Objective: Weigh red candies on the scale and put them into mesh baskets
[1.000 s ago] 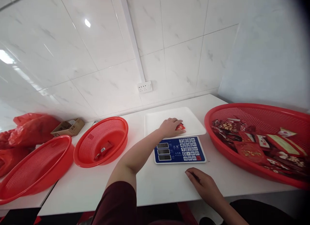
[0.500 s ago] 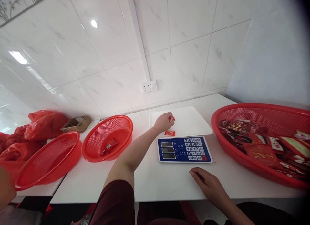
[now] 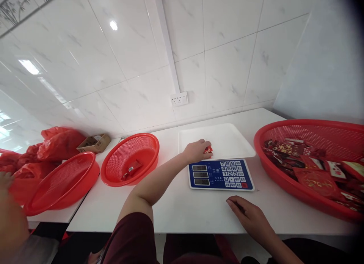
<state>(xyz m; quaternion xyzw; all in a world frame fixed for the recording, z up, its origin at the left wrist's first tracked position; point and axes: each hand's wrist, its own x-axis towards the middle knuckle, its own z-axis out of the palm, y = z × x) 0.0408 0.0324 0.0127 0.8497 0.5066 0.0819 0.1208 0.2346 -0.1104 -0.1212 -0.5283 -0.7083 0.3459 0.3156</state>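
Observation:
My left hand reaches over the near left part of the scale's white pan, its fingers closed on small red packets. How many packets it holds is hidden by the fingers. Below the pan is the blue keypad panel of the digital scale, with its displays showing zeros. My right hand rests by the table's front edge, below the panel, with its fingers curled and nothing visible in them.
At the right stands a big red basket full of red snack packets. A smaller red basket with a few packets is on the left, beside another red basket. Farther left are red plastic bags, a cardboard box and another person's arm.
My left hand has come down and closed over the red packet that lay on the pan. The display digits now read zeros. My right hand keeps its place; the view has shifted slightly.

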